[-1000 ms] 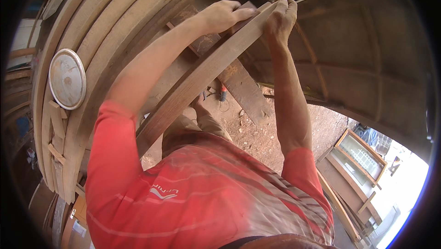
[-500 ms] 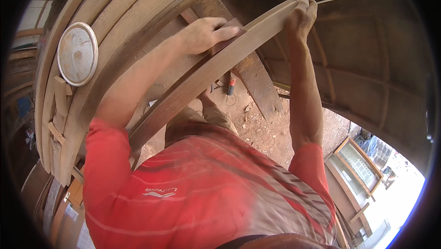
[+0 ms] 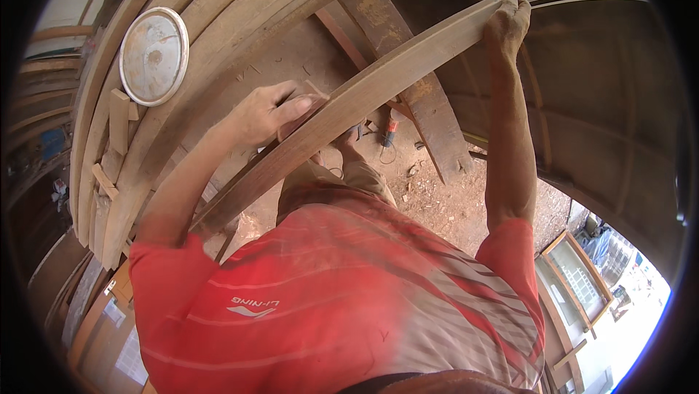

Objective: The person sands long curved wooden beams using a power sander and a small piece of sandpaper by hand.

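One long board [image 3: 364,99] has its far end clamped in the right hand [image 3: 508,19], seemingly for steadiness, while the left hand [image 3: 258,116] pinches a small block [image 3: 293,127] against its edge.

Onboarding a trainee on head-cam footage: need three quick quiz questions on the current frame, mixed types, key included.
1. Which hand grips the end of the long wooden board that is higher in the picture?
2. True or false: the round whitish disc lies on the ground by the person's feet.
3. Fill in: beside the board, the left hand holds ____.

Key
1. The right hand.
2. False; it is against the long planks on the picture's left.
3. A small block.
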A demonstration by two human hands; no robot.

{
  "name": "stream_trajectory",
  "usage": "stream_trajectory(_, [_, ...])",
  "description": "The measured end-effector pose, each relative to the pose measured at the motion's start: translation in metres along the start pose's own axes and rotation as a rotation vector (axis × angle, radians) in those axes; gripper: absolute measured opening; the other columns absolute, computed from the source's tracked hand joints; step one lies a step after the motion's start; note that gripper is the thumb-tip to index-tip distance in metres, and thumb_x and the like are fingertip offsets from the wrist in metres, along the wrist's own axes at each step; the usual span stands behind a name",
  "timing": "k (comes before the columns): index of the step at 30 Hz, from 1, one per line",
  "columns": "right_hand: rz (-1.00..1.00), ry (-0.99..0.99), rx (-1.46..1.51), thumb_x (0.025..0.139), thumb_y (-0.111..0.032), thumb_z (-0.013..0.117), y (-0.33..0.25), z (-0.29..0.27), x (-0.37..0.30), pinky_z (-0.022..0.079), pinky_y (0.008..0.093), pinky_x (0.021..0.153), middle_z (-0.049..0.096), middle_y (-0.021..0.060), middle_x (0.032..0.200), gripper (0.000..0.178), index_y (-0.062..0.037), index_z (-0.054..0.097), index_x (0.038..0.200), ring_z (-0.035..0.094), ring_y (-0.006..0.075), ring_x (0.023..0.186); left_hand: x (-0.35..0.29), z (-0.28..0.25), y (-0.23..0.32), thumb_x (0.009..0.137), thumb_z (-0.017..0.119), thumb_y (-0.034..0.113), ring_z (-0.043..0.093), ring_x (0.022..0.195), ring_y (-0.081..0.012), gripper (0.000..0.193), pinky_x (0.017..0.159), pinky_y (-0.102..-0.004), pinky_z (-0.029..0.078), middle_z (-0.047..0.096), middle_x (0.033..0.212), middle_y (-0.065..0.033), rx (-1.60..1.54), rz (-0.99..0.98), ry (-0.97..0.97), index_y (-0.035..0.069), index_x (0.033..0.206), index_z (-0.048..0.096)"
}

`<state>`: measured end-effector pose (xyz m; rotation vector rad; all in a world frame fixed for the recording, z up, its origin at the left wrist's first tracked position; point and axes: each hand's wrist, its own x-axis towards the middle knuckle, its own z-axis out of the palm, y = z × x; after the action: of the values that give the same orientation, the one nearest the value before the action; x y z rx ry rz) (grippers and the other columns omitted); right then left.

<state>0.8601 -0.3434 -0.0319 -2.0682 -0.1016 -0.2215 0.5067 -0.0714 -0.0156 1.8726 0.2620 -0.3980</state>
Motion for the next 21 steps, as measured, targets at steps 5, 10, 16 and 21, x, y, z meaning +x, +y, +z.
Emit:
stream_trajectory(5, [0.001, -0.011, 0.019, 0.108, -0.024, 0.044, -0.008, -0.001, -0.005, 0.048, 0.0425, 0.105, 0.065, 0.0278, 0.127, 0.045, 0.0106, 0.057, 0.134, 0.064, 0.036, 0.119, 0.071, 0.006, 0.036, 0.102, 0.053, 0.066, 0.07, 0.1, -0.0347, 0.07, 0.09, -0.0433, 0.052, 0.073, 0.106, -0.024, 0.155, 0.052, -0.085, 0.0, 0.115, 0.072])
stream_trajectory(10, [-0.015, -0.049, 0.025, 0.106, -0.027, 0.048, 0.007, 0.006, 0.008, 0.048, 0.0422, 0.105, 0.068, 0.0281, 0.123, 0.047, 0.0108, 0.059, 0.133, 0.065, 0.0366, 0.117, 0.144, 0.024, 0.063, 0.105, 0.055, 0.06, 0.067, 0.115, -0.0276, 0.067, 0.101, -0.0372, 0.051, 0.074, 0.12, -0.0171, 0.073, 0.073, -0.098, -0.002, 0.128, 0.07])
stream_trajectory(16, [-0.065, -0.022, -0.076, 0.106, -0.032, 0.05, 0.023, 0.0, 0.019, 0.048, 0.044, 0.105, 0.07, 0.0286, 0.125, 0.049, 0.0086, 0.063, 0.131, 0.066, 0.0405, 0.118, -0.028, -0.022, -0.008, 0.106, 0.06, 0.051, 0.066, 0.107, -0.0209, 0.055, 0.097, -0.0357, 0.051, 0.074, 0.117, -0.0138, 0.13, -0.152, -0.156, 0.001, 0.129, 0.069])
stream_trajectory(21, [-0.257, 0.12, -0.285, 0.106, -0.038, 0.056, 0.003, -0.013, 0.0, 0.048, 0.0446, 0.108, 0.071, 0.0277, 0.12, 0.051, 0.0066, 0.067, 0.128, 0.067, 0.0381, 0.118, -0.19, -0.053, -0.005, 0.103, 0.068, 0.051, 0.062, 0.078, -0.0135, 0.049, 0.071, -0.0315, 0.051, 0.069, 0.086, -0.0062, 0.391, -0.476, 0.315, 0.002, 0.1, 0.07])
